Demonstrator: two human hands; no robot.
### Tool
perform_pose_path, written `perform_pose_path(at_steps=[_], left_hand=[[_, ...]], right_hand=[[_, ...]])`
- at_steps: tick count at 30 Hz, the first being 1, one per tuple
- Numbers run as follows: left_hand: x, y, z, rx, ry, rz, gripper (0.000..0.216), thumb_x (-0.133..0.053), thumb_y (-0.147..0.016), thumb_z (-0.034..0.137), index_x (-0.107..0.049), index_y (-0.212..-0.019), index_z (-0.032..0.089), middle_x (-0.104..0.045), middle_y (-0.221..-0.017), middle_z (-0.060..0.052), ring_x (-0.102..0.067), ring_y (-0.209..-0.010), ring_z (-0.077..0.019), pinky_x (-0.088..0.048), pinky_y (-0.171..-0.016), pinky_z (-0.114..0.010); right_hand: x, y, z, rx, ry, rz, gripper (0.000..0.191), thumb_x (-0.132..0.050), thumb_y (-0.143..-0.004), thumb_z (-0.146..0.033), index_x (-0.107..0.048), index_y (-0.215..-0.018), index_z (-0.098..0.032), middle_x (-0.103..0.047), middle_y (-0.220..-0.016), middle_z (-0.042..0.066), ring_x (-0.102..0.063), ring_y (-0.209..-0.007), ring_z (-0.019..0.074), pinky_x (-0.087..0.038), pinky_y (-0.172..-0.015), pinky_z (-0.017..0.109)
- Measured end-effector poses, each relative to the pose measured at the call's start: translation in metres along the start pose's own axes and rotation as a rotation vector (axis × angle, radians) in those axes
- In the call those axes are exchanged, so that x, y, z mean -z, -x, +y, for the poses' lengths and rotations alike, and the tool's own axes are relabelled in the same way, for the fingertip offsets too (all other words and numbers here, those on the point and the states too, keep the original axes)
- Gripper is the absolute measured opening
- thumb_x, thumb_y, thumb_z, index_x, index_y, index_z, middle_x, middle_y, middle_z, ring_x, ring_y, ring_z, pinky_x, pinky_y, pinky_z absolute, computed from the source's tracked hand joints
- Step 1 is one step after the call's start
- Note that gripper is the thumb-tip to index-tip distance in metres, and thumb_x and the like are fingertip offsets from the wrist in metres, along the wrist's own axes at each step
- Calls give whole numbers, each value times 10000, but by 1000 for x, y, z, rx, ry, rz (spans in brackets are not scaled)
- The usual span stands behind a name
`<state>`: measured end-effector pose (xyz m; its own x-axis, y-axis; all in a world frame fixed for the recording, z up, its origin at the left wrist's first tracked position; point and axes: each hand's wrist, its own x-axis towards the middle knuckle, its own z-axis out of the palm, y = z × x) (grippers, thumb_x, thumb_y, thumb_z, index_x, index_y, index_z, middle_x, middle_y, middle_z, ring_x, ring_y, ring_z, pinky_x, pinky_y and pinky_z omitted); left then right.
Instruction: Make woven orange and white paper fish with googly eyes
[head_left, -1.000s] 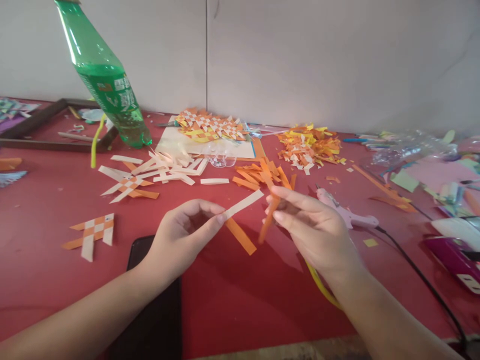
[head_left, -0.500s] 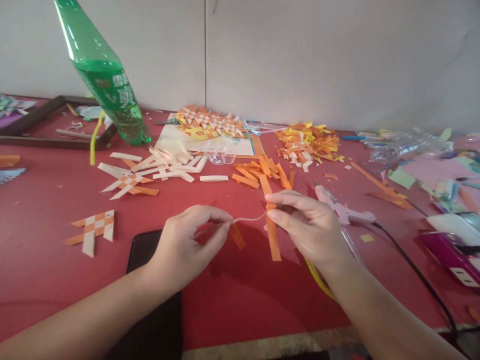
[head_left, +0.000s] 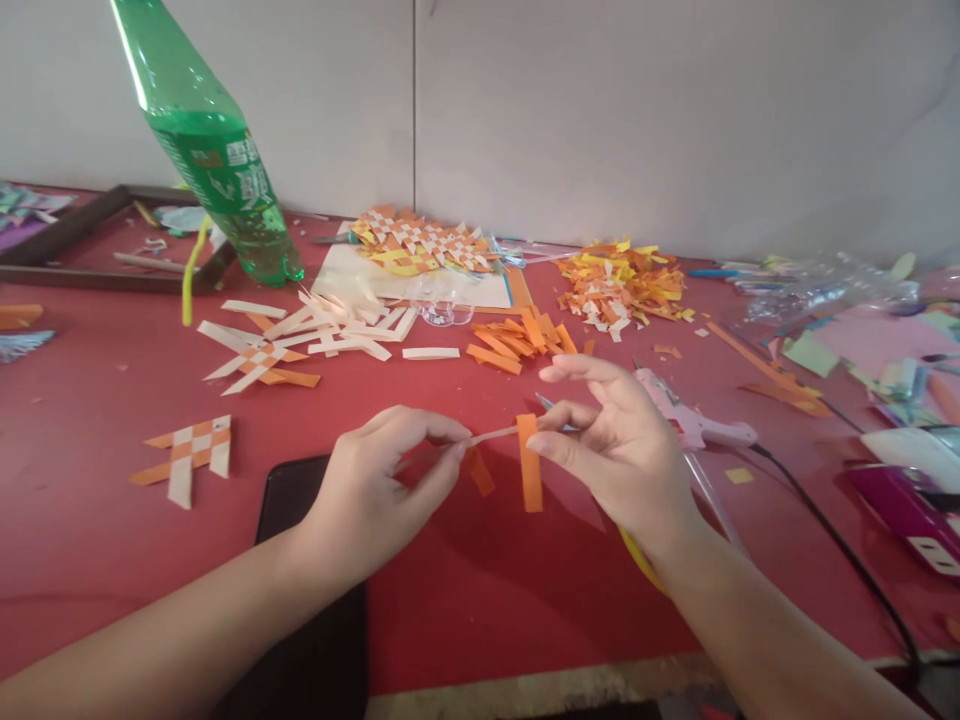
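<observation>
With the left hand point(head_left: 379, 482) pinching a pale strip point(head_left: 496, 434) and the right hand point(head_left: 628, 455) an orange strip point(head_left: 530, 478), the person should keep both flat and squarely crossed.

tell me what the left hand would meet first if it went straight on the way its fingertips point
Past the pale paper strip that the left hand pinches, probably the upright orange paper strip at the thumb of the right hand; one view leaves depth unclear.

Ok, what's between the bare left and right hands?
Head view: a thin pale paper strip runs from the left hand toward a flat orange paper strip at the right hand; another orange paper piece shows below the pale strip.
</observation>
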<state>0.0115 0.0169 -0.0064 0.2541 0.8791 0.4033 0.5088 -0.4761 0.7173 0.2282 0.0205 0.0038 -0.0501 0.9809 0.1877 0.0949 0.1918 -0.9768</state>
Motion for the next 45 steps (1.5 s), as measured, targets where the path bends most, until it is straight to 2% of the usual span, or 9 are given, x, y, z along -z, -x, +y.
perform_pose_path(at_steps=[3,5,9,11,15,23,32,40,45], left_hand=[[0,-1,1,8,20,-13,87,-617,-848,171,-681,-868,226,-736,-804,33,-687,-750,-106,-512,-714,-176],[0,-1,1,31,33,-11,78,-621,-848,182,-682,-864,228,-738,-803,33,-689,-742,-109,-517,-711,-182],[0,-1,1,85,93,-1,57,-627,-850,210,-683,-854,224,-743,-806,27,-691,-726,-108,-527,-704,-180],[0,-1,1,96,138,-4,54,-631,-848,208,-682,-852,224,-744,-810,27,-690,-728,-103,-530,-703,-171],[-2,-2,2,132,208,7,46,-639,-844,203,-679,-837,226,-739,-798,31,-684,-725,-95,-537,-703,-159],[-2,-3,0,189,285,7,45,-643,-852,227,-684,-838,214,-730,-797,5,-681,-734,-127,-565,-714,-210],[-1,-3,2,178,293,-20,48,-655,-842,217,-703,-841,212,-745,-800,9,-691,-739,-116,-559,-721,-183],[-1,-2,1,186,294,-24,41,-659,-833,200,-697,-848,206,-746,-810,11,-693,-749,-110,-554,-730,-174],[-2,-2,1,194,303,-24,46,-652,-830,198,-695,-850,198,-750,-817,-7,-701,-760,-134,-567,-744,-209]], right_hand=[[-1,0,0,-9,-20,-23,544,-814,-715,-260,-534,-1175,-333,-565,-1172,16,-580,-651,75,-577,-545,235],[-1,0,3,9,-11,-54,576,-824,-707,-299,-523,-1196,-333,-595,-1146,19,-576,-682,93,-578,-597,262],[1,0,7,1,67,-146,637,-813,-729,-343,-474,-1269,-331,-660,-1204,42,-629,-1017,183,-540,-877,371],[0,1,7,-15,76,-180,625,-796,-753,-339,-460,-1279,-324,-679,-1204,49,-614,-1138,213,-505,-949,413],[-1,1,4,-36,41,-180,509,-760,-789,-343,-505,-1227,-298,-728,-1033,37,-675,-1017,201,-544,-870,377],[-3,0,4,-58,-23,-100,359,-769,-774,-327,-639,-1105,-274,-661,-827,-13,-654,-752,106,-560,-614,194],[-6,1,5,-24,16,-52,143,-797,-736,-284,-705,-833,-234,-720,-787,-3,-687,-702,124,-598,-649,220],[-10,3,2,9,94,-129,154,-753,-793,-328,-752,-924,-248,-757,-917,31,-723,-855,178,-616,-763,291],[-8,4,2,42,220,-104,186,-730,-809,-367,-763,-956,-258,-760,-969,49,-700,-962,209,-609,-823,337]])
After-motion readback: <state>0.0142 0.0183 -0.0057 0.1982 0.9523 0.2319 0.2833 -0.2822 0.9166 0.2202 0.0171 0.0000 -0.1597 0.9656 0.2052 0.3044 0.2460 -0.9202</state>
